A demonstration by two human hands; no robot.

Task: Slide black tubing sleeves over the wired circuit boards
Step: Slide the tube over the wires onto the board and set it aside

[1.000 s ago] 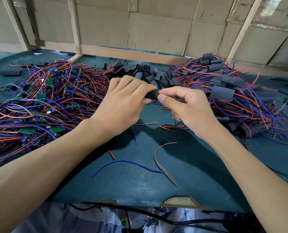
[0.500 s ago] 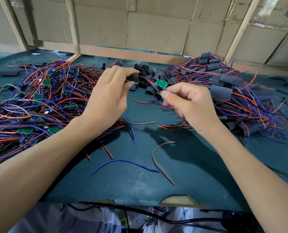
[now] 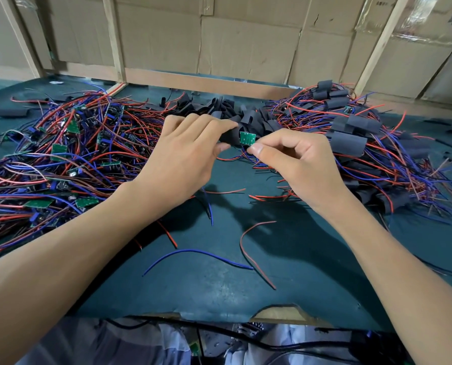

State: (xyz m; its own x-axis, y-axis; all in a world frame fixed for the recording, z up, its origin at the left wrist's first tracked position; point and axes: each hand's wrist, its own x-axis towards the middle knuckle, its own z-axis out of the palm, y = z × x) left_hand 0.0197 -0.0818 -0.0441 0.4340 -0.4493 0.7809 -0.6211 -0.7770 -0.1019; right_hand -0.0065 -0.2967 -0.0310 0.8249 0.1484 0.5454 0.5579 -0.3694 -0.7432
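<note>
1. Pinching a small green circuit board [image 3: 245, 138] above the green table [image 3: 219, 285], the right hand [image 3: 296, 164] hides its wires.
2. Left hand [image 3: 185, 156] grips a black tubing sleeve [image 3: 230, 137] touching the board's left edge; fingers mostly cover it.

Open green mat of the bench [image 3: 219, 291] is lying at six o'clock below your hands, crossed only by a loose blue wire [image 3: 193, 252] and a red-black wire [image 3: 248, 248]. At nine o'clock a tangle of wired boards [image 3: 61, 159] is blocking the way. At three o'clock the sleeved pile [image 3: 372, 154] is crowding in. At twelve o'clock loose black sleeves [image 3: 219, 109] are lying before the cardboard wall [image 3: 246, 43], which is closing off the far side.
</note>
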